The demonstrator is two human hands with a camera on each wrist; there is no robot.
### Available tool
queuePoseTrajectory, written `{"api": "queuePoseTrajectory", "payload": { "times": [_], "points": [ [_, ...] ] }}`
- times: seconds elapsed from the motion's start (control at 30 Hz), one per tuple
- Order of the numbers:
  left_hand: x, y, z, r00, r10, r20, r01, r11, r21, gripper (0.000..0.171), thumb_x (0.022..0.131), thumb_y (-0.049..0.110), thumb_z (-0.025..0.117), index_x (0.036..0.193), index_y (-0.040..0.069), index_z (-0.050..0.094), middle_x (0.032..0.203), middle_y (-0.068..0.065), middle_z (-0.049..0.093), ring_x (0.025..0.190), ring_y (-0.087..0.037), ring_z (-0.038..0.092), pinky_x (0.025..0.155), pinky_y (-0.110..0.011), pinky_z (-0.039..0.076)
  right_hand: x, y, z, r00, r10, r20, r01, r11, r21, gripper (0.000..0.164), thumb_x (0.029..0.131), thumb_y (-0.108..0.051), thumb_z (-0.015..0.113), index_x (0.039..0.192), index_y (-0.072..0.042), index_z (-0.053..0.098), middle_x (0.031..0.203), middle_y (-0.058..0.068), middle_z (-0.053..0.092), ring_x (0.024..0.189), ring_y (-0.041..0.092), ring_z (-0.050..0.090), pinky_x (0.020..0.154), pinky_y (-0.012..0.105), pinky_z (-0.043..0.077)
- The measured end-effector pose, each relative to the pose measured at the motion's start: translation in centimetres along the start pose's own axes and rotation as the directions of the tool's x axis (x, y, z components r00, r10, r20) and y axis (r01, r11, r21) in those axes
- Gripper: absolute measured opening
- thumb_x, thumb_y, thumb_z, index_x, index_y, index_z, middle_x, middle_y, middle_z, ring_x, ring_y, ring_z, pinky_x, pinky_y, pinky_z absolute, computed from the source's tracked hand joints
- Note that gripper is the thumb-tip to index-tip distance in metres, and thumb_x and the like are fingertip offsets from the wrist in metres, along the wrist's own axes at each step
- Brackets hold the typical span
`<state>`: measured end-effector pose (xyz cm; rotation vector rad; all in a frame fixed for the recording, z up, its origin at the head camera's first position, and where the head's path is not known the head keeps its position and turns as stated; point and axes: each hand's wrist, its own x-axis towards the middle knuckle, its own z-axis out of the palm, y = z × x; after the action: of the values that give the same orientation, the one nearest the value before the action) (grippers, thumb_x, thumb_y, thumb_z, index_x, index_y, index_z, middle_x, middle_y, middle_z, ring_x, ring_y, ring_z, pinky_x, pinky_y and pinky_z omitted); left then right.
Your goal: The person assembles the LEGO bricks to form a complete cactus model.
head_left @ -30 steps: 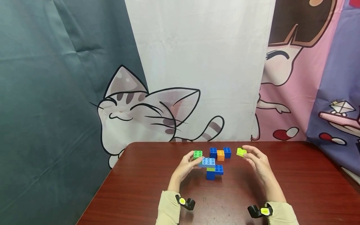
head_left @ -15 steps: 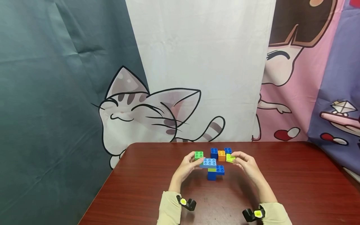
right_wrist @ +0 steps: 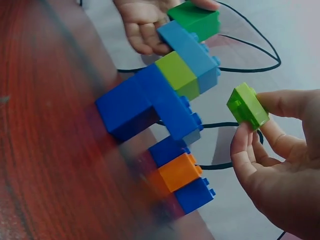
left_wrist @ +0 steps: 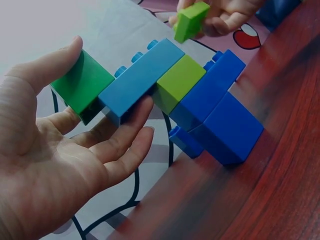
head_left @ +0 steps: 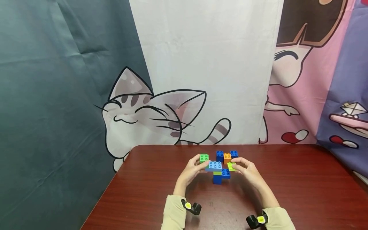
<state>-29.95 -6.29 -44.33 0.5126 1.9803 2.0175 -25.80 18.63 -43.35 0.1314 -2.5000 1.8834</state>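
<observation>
My left hand (head_left: 190,172) grips the left end of a stepped toy-brick build, thumb on its green brick (left_wrist: 82,85) and fingers beneath the light-blue brick (left_wrist: 142,80). Below that come a lime brick (left_wrist: 181,82), a blue brick (left_wrist: 212,90) sticking out to the right, and a blue base brick (left_wrist: 232,130) low at the table. Between thumb and fingertips, my right hand (head_left: 250,175) pinches a loose lime-green brick (right_wrist: 247,106), its hollow underside partly showing in the right wrist view. This brick hangs apart from the build, just right of the light-blue one and above the projecting blue brick.
Behind the build, an orange brick (head_left: 227,158) sits between two blue bricks, the left one (head_left: 219,156) and the right one (head_left: 234,153). They stand near the far edge of the brown table (head_left: 161,166). A printed cloth (head_left: 201,64) hangs beyond it.
My right hand has carried the lime-green brick leftward and a little nearer, from the right of the back bricks to beside the build. The left hand keeps its grip in place.
</observation>
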Motion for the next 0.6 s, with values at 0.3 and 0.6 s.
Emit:
{"api": "queuePoseTrajectory", "payload": {
  "times": [0.3,0.6],
  "points": [
    [-0.1,-0.34,0.0,1.0,-0.001,0.005,0.001,1.0,-0.013,0.043,0.094,0.028,0.065,0.126,0.003,0.051,0.114,-0.014,0.065,0.095,-0.014,0.063,0.089,-0.031,0.056,-0.12,0.85,0.41,0.998,-0.03,0.046,0.032,0.999,-0.038,0.036,0.096,-0.018,0.059,0.126,0.003,0.055,0.125,0.024,0.059,0.097,0.017,0.062,0.087,0.036,0.057],
    [0.05,-0.03,-0.05,1.0,0.001,0.002,0.0,1.0,-0.011,0.042,0.093,0.027,0.065,0.124,0.004,0.051,0.111,-0.01,0.066,0.094,-0.013,0.064,0.09,-0.032,0.056,0.21,1.12,0.67,0.997,0.046,0.065,-0.045,0.999,-0.017,0.04,0.094,-0.018,0.063,0.125,0.006,0.054,0.122,0.021,0.06,0.095,0.017,0.061,0.091,0.041,0.055]
  ]
}}
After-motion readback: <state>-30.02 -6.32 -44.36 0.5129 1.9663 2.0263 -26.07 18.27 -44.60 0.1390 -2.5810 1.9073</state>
